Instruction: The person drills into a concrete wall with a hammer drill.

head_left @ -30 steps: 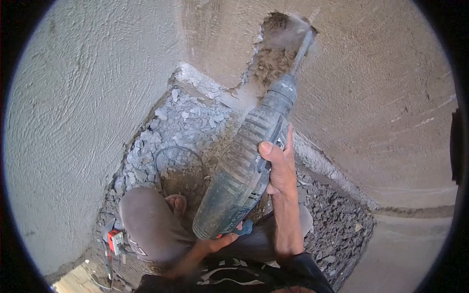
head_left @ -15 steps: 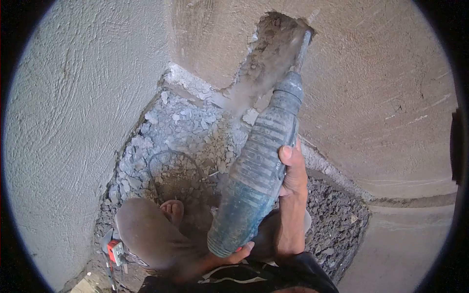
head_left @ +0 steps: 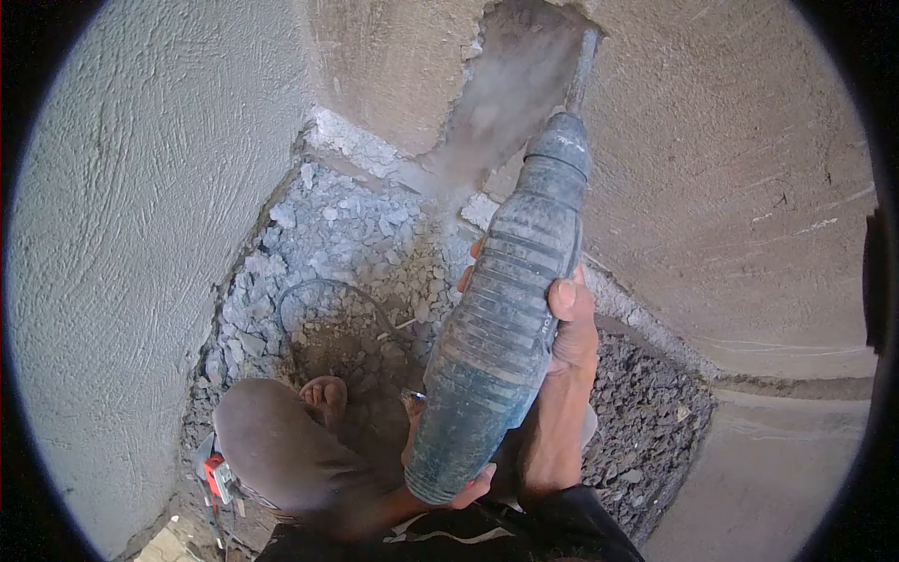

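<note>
A dusty blue-grey demolition hammer [head_left: 501, 318] slants up from the lap toward the wall. My right hand [head_left: 571, 323] supports its ribbed body from below, thumb on the right side and fingertips showing on the left. At the tool's rear end, my left hand [head_left: 476, 489] is closed around the handle, mostly hidden by the housing. The chisel bit [head_left: 582, 70] reaches the upper right edge of a rough cavity [head_left: 520, 66] in the brown wall. Dust blurs the cavity, and the bit's tip is hard to make out.
Broken rubble [head_left: 346, 225] covers the floor corner, with a dark cable [head_left: 323, 283] looping over it. A textured grey wall [head_left: 159, 234] rises at left. Near the bent knee [head_left: 267, 436] lie a bare foot [head_left: 325, 393] and a red object [head_left: 217, 476]. Dark soil [head_left: 637, 421] lies at right.
The cavity and bit appear higher in view, and the hammer's front has shifted slightly. Dust in the cavity is thicker. Fingertips of my right hand now show left of the tool.
</note>
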`<state>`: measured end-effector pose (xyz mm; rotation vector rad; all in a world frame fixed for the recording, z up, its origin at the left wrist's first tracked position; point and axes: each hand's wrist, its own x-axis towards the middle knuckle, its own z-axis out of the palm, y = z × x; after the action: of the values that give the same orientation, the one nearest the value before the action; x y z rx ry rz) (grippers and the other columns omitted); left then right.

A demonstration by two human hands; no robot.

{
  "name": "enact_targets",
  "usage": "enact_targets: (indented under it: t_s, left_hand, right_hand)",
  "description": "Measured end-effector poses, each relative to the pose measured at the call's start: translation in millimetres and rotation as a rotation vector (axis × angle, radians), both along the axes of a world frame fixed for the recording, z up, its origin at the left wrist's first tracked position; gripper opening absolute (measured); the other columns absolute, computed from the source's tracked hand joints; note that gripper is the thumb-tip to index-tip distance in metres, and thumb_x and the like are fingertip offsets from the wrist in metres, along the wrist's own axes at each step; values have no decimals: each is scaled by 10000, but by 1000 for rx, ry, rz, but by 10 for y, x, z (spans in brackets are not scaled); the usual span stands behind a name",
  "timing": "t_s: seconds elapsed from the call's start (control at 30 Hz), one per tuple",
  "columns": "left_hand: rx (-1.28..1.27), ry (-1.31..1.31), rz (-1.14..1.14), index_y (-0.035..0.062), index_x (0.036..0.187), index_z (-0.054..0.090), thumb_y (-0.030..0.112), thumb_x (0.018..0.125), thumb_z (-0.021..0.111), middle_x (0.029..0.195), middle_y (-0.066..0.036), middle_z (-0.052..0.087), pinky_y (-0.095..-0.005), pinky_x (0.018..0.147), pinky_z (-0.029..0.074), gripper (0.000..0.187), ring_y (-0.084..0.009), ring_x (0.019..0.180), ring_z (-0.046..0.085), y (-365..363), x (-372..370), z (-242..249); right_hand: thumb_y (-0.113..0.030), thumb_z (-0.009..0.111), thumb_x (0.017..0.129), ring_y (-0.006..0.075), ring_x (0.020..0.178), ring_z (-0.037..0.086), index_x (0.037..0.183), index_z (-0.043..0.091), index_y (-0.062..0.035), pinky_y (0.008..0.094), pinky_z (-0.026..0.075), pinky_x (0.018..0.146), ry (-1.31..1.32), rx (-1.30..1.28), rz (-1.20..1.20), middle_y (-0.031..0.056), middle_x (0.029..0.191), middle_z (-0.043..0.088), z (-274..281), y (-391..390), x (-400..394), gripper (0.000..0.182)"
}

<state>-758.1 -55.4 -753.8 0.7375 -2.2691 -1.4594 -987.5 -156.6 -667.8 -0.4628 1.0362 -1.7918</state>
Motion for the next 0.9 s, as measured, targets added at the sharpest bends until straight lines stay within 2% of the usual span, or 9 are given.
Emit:
enact_targets:
  t_s: [0.2, 0.23, 0.3, 0.37, 0.43, 0.53, 0.6, 0.83, 0.9]
  left_hand:
    - [225, 133, 124, 67, 1065, 693, 214, 747, 794, 980, -55, 686, -361, 915, 485, 364, -223, 942, 650, -120, 118, -152]
    - [436, 215, 118, 54, 1092, 678, 177, 760, 774, 1020, -64, 677, -358, 929, 480, 367, -215, 987, 639, -167, 142, -82]
    - [866, 380, 151, 29, 1147, 648, 104, 785, 734, 1101, -82, 659, -351, 958, 472, 380, -201, 1077, 617, -259, 191, 63]
    - [981, 698, 105, 3, 1218, 600, 22, 780, 696, 1168, -100, 642, -384, 995, 460, 449, -227, 1092, 612, -382, 291, 158]
    - [980, 737, 87, -6, 1280, 554, -45, 760, 671, 1184, -113, 633, -408, 1019, 452, 533, -241, 1115, 606, -405, 384, 140]
    - [771, 486, 143, 5, 1308, 542, -17, 763, 696, 1194, -118, 635, -403, 1030, 445, 567, -237, 1143, 598, -283, 489, 134]
    - [819, 316, 245, 9, 1211, 624, 61, 671, 653, 1205, -136, 650, -451, 1074, 411, 543, -294, 1170, 598, -189, 491, 121]
    - [884, 305, 256, 31, 1240, 617, 19, 717, 651, 1235, -110, 642, -441, 1108, 372, 524, -276, 1223, 565, -160, 520, 62]
    - [773, 155, 233, 36, 1253, 606, 34, 727, 656, 1259, -109, 623, -436, 1118, 351, 529, -270, 1242, 543, -165, 550, -32]
  right_hand:
    - [-269, 850, 689, 275, 979, 671, 1364, 422, 7, 408, 578, 839, 52, 40, -5, 178, 1143, 638, 179, -116, 134, 846]
    - [-212, 867, 679, 232, 1004, 649, 1407, 384, 1, 386, 543, 884, 84, 107, -39, 147, 1169, 627, 292, -115, 193, 900]
    - [-183, 847, 729, 208, 966, 648, 1359, 414, -5, 367, 536, 875, 127, 69, -19, 124, 1129, 640, 347, -129, 378, 785]
    - [-191, 857, 726, 198, 957, 644, 1320, 436, -9, 351, 528, 876, 255, 144, -56, 118, 1108, 641, 281, -151, 492, 750]
    - [-194, 854, 723, 196, 964, 641, 1323, 432, -10, 342, 521, 880, 251, 161, -73, 118, 1092, 642, 234, -113, 545, 756]
    - [-231, 866, 679, 221, 1015, 630, 1369, 393, 5, 351, 512, 901, 121, 103, -6, 130, 1134, 631, 127, -74, 562, 868]
    - [-243, 869, 670, 226, 1030, 625, 1372, 393, 2, 357, 508, 912, 128, 123, 15, 131, 1147, 624, 105, -57, 564, 883]
    - [-271, 878, 644, 243, 1077, 605, 1370, 395, -11, 380, 490, 946, 131, 129, 18, 136, 1174, 606, 119, -88, 533, 910]
    - [-277, 880, 638, 244, 1080, 604, 1369, 397, -14, 380, 490, 948, 126, 129, 20, 137, 1174, 606, 136, -113, 511, 915]
